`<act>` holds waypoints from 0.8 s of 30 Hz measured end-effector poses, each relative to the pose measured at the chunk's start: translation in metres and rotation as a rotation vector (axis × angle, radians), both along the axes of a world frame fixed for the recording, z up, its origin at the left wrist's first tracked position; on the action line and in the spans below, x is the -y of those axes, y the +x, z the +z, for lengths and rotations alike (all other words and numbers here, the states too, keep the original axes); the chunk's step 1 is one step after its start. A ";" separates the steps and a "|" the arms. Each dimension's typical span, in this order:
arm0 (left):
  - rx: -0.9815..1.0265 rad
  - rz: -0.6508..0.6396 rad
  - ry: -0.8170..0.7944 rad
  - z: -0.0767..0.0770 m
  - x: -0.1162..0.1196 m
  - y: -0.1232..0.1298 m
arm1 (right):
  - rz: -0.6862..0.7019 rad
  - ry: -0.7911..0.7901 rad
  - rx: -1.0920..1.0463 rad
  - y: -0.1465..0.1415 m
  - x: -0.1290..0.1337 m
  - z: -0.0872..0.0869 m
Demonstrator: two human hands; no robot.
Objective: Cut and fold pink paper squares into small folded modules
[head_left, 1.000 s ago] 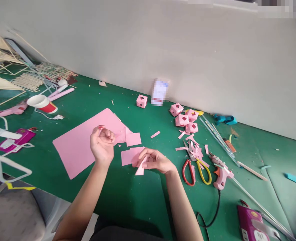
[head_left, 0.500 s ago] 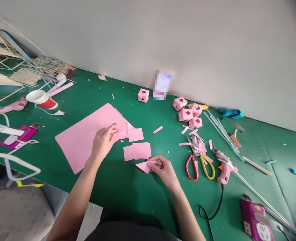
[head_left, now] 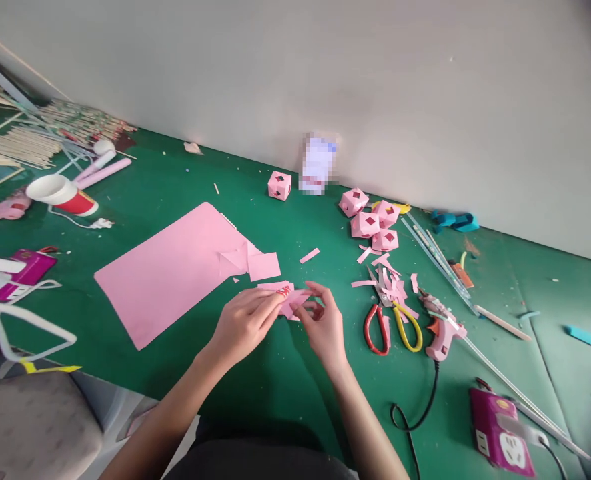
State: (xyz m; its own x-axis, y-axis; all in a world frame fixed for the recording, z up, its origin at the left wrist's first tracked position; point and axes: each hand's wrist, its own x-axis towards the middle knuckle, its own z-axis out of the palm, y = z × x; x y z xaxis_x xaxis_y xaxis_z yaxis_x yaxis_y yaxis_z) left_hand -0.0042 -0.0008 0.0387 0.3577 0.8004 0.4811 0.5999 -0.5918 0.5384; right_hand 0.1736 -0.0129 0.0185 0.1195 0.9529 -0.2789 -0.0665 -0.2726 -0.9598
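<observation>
Between my two hands is a small folded piece of pink paper (head_left: 293, 303), held just above the green table. My left hand (head_left: 248, 320) has its fingers closed on the left side of the piece. My right hand (head_left: 323, 323) pinches its right side between thumb and fingers. Behind the fingers, pink paper rectangles (head_left: 268, 287) are partly covered. Farther left lies a large pink sheet (head_left: 165, 273), with a pink square (head_left: 264, 267) and a folded pink piece (head_left: 234, 259) at its right corner.
Scissors (head_left: 388, 313) with red and yellow handles lie among pink scraps on the right, beside a pink glue gun (head_left: 443, 330). Several pink paper polyhedra (head_left: 364, 225) sit behind them. A phone (head_left: 317, 165) leans on the wall. A paper cup (head_left: 63, 193) lies tilted at left.
My left hand has left the folded piece by the large sheet and moved right to my right hand. Both hands now hold the small piece, which has risen slightly.
</observation>
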 end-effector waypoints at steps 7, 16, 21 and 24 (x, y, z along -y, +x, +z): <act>0.215 -0.027 -0.150 0.007 0.001 0.008 | -0.057 0.120 -0.094 0.010 0.001 0.005; 0.381 0.064 -0.366 0.003 0.002 0.013 | -0.054 0.103 -0.107 0.016 0.005 0.005; 0.537 0.068 -0.696 -0.002 -0.002 0.019 | -0.091 0.115 0.002 0.016 0.001 0.007; 0.620 0.083 -0.811 -0.005 -0.007 0.020 | -0.077 0.108 0.006 0.016 0.001 0.005</act>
